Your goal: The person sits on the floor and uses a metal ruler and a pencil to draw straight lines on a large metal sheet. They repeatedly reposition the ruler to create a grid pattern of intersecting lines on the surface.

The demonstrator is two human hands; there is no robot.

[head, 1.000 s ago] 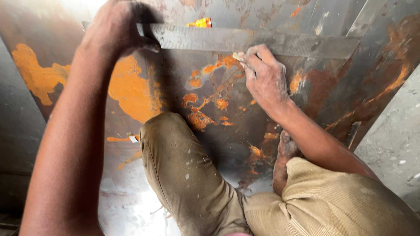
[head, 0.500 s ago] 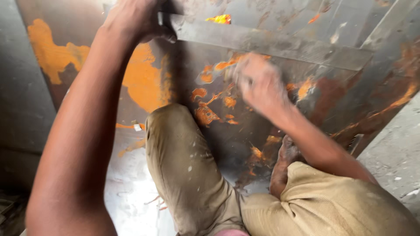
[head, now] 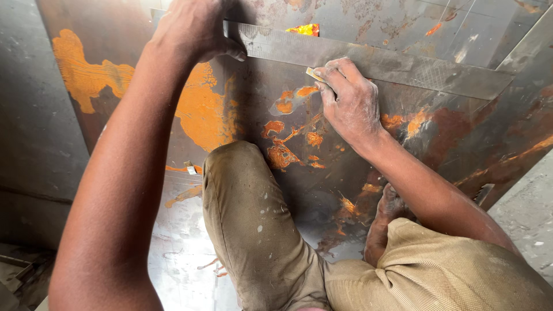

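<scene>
Since half a second before, the right hand (head: pixel 349 103) had been drawn back to the lower edge of the steel straightedge (head: pixel 368 62), and the blur of its movement had gone. A small pale marking piece (head: pixel 315 75), seemingly chalk or soapstone, was pinched between its closed fingertips, the tip set against the straightedge's edge. The straightedge was laid across the far part of the rusted metal sheet (head: pixel 461 132), running from far left to right. Its left end was pressed flat by the left hand (head: pixel 193 29), fingers curled over it and thumb spread on its face. Orange rust patches (head: pixel 201 112) were spread over the sheet to the left and centre. The person's knees in tan trousers (head: pixel 253 224) were kept nearest. For a true line, firm pressure on the straightedge would probably be needed, with the marker held tight to the edge.
</scene>
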